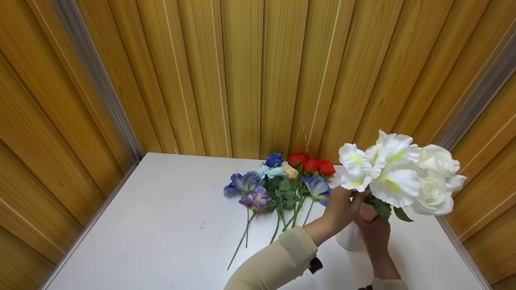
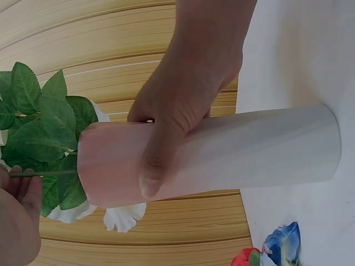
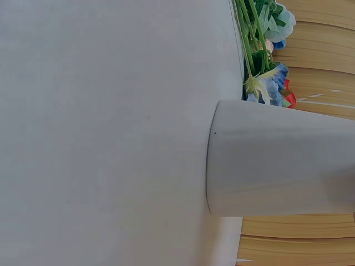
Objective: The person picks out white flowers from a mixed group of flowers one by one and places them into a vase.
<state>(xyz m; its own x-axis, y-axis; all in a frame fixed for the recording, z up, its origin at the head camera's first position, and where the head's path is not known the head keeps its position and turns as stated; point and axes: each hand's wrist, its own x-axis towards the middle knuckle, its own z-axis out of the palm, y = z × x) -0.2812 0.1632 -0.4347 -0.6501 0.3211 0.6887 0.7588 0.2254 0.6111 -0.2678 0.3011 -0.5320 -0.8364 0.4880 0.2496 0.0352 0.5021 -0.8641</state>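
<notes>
A tall vase [image 1: 350, 238], pink at the top and fading to white, stands upright on the table. My right hand [image 1: 375, 233] grips its upper part, with the thumb laid across the pink side in the left wrist view. Just above the rim, my left hand [image 2: 19, 219] pinches a thin green stem [image 2: 52, 173] that runs to the vase's mouth. White irises [image 1: 393, 177] and white roses [image 1: 434, 193] bunch over the vase, with green leaves [image 2: 50, 130] below them. The blooms hide which flower the pinched stem belongs to.
On the white table [image 1: 161, 225], left of the vase, lie loose artificial flowers: red roses [image 1: 310, 165], a dark blue rose [image 1: 274, 160], light blue blooms [image 1: 270, 172], a peach bloom [image 1: 290, 172] and purple-blue irises [image 1: 245, 183]. Wood-panelled walls [image 1: 242, 80] surround the table.
</notes>
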